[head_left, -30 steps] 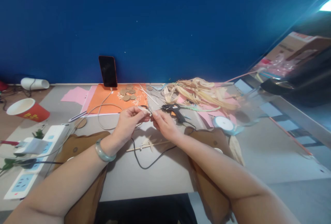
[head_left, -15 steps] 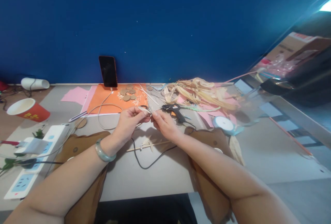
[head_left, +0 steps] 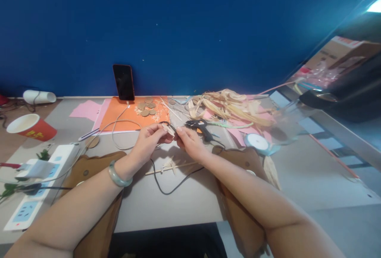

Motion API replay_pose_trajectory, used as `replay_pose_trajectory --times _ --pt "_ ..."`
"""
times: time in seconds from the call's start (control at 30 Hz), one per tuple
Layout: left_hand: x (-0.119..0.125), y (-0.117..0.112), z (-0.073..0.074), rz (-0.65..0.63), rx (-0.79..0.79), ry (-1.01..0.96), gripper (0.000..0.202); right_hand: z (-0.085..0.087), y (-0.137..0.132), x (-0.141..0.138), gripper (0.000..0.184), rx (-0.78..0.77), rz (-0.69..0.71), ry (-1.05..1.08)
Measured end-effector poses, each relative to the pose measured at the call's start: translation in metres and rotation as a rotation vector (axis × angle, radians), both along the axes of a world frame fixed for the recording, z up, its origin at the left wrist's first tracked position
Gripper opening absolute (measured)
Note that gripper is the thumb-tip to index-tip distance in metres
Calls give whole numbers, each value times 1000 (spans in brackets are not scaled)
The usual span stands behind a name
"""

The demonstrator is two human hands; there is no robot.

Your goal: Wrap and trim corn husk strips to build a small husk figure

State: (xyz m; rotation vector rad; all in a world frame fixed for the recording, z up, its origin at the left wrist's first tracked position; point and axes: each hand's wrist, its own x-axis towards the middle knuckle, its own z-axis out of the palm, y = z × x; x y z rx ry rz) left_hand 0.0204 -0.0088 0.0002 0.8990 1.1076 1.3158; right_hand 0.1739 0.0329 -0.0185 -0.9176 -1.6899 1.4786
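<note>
My left hand (head_left: 150, 137), with a pale green bangle (head_left: 118, 174) on its wrist, pinches a small pale piece of what looks like dried corn husk (head_left: 169, 129). Touching or almost touching it, my right hand (head_left: 189, 142) is closed, thumb against fingers. Something thin and dark shows at its fingertips, too small to name. A black curved loop (head_left: 164, 122) lies just behind the fingertips; I cannot tell whether it belongs to what is held. Beyond my right hand rests a black glue gun (head_left: 202, 129). Below both hands lie a thin stick and husk scraps (head_left: 171, 166).
Dried husks (head_left: 232, 105) are heaped at the back right. Small round discs (head_left: 145, 107) lie on orange paper (head_left: 114, 115) near a propped phone (head_left: 124, 82). A red paper cup (head_left: 38, 128) and a power strip (head_left: 26, 210) stand left; a ribbon roll (head_left: 257, 142) lies right.
The pale piece between my fingertips has turned and shows more of its face. My hands stay in almost the same place.
</note>
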Motion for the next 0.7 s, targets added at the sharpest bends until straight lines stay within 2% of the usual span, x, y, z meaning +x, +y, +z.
replay_pose_trajectory --times 0.2,0.7 --pt "0 -1 2 -80 -26 81 21 1 0 0 53 10 39 -30" --pt "2 -1 2 -119 -72 134 23 -1 1 1 53 133 45 -101"
